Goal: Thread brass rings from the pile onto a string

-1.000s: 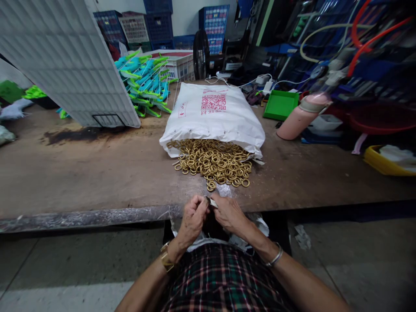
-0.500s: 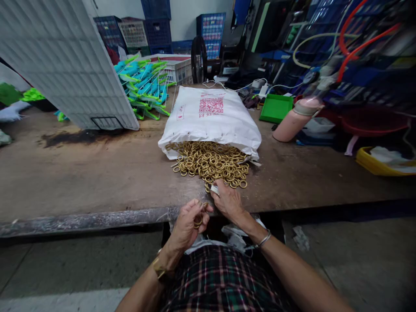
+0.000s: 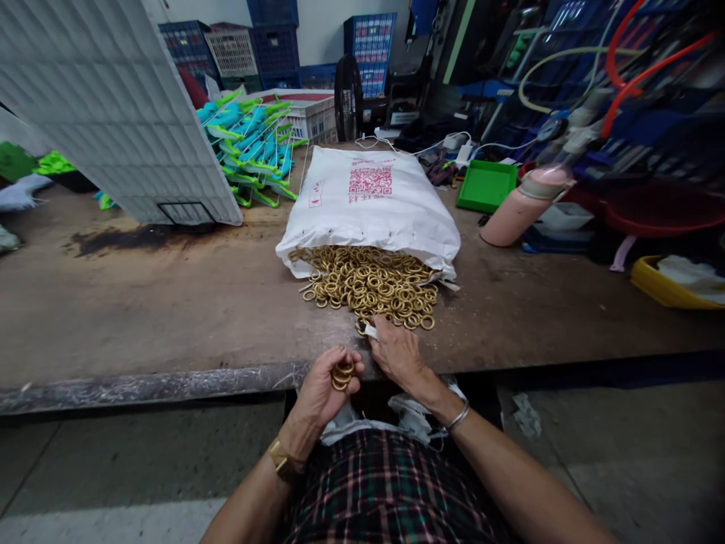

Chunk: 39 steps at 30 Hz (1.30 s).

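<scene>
Several brass-coloured rings [image 3: 341,376] lie in the curled fingers of my left hand [image 3: 324,387], which is held just in front of the table edge. My right hand [image 3: 398,351] reaches to the near edge of a heap of matching rings [image 3: 371,283]. Its fingertips are drawn together against the heap, with a white strip [image 3: 371,331] showing at the fingers; what they pinch is hidden. The heap spills from the mouth of a white sack [image 3: 322,215] printed in red, lying flat on the table [image 3: 186,310].
A white ribbed panel [image 3: 130,113] stands at left, beside a stack of blue and green plastic parts [image 3: 249,151]. On the right are a green tray [image 3: 487,186], a pink bottle [image 3: 515,211] and a yellow tray [image 3: 660,291]. A black fan [image 3: 345,98] stands behind the sack.
My left hand has turned and its fingers have curled in, so more rings show in it. My right hand stays at the heap's edge, almost unmoved. The view has shifted slightly.
</scene>
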Motion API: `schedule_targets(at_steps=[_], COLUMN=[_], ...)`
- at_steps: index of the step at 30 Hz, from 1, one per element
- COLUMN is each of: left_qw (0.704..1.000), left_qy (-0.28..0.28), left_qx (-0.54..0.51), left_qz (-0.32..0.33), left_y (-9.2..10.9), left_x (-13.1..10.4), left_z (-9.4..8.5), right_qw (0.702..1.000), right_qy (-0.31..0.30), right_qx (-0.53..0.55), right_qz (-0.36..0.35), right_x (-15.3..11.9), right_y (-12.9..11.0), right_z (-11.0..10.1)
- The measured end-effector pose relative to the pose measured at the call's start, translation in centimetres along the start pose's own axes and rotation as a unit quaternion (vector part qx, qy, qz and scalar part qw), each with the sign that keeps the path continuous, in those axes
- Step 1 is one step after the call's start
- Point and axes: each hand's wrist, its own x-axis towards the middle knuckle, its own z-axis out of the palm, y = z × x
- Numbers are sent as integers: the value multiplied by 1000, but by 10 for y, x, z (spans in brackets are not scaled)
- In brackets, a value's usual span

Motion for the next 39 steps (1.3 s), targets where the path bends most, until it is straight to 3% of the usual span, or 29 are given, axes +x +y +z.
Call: schedule_targets(at_steps=[6, 11, 17, 23, 26, 30, 32, 39], left_qw=[998, 986, 968, 956, 929, 867, 853, 912], left_qy=[9, 41, 64, 73, 85, 73, 63, 31], left_qx=[57, 135, 218, 266, 328, 424, 443, 381], left_qz=[38, 95, 105, 97, 149, 250, 268, 148], left_y=[-1, -3, -2, -1, -2, -4, -5, -4], left_x=[1, 6, 10, 8, 7, 5, 4, 4], left_z=[4, 7, 10, 11, 10, 9, 9, 8], right_qw=[997, 962, 893, 867, 859, 860, 857, 852], right_qy=[49, 69, 19, -36, -64, -86, -95, -80], right_qx=[64, 264, 445, 493, 506, 502, 506, 516], right_qz=[15, -25, -62, -62, -33, 4, 12, 28], right_x=[8, 5, -10, -15, -14, -12, -11, -8], right_y=[9, 19, 14, 3, 1, 0, -1, -3], right_z=[4, 3, 5, 3, 2, 3, 3, 3])
